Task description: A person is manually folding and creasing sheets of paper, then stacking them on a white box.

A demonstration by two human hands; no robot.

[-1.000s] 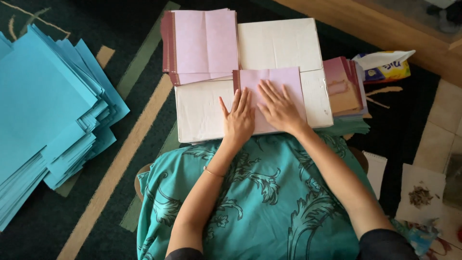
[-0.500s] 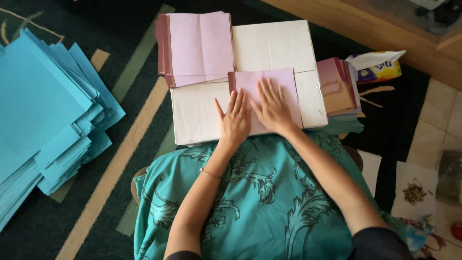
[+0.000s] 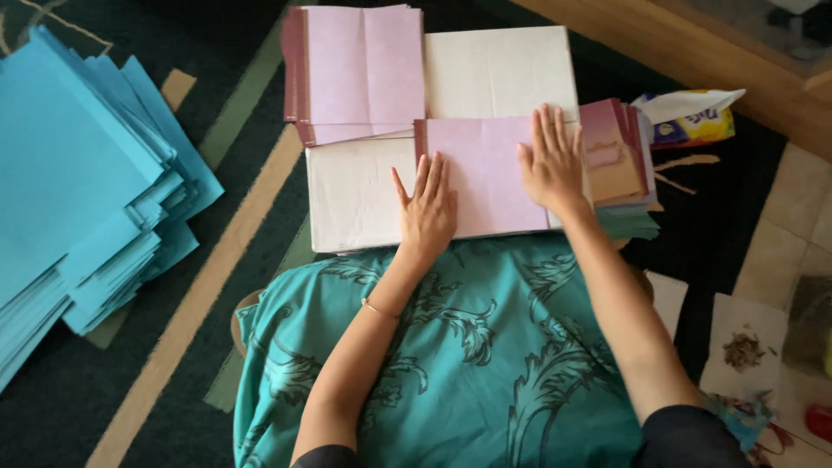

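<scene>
Lying far to the left on the dark rug point(image 3: 52, 433) was a big messy heap of blue paper point(image 3: 78, 182), well away from both hands. A tan stripe point(image 3: 199, 295) ran across the rug beside it. Further right sat a stack of pink folded sheets point(image 3: 360, 74), resting on the top left part of a white board point(image 3: 498, 74).

The left hand point(image 3: 426, 208) lay flat on the left part of a pink sheet point(image 3: 485, 173). Its grip was spread wide, fingers apart, and it pinched nothing. It only pressed down. A thin bracelet point(image 3: 380, 309) sat on that wrist.

The pink sheet lay on the white board, just in front of the person's lap, which was covered in green leafy cloth point(image 3: 451, 373).

The right hand point(image 3: 550, 165) lay flat on the right edge of the same pink sheet. Its grip was also spread, with the palm down, holding nothing.

Just beside the right hand was a pile of brown and pink paper bags point(image 3: 615, 152). Past that lay a tissue pack point(image 3: 689, 121) near a wooden edge point(image 3: 693, 52). Nothing blocked either hand.
</scene>
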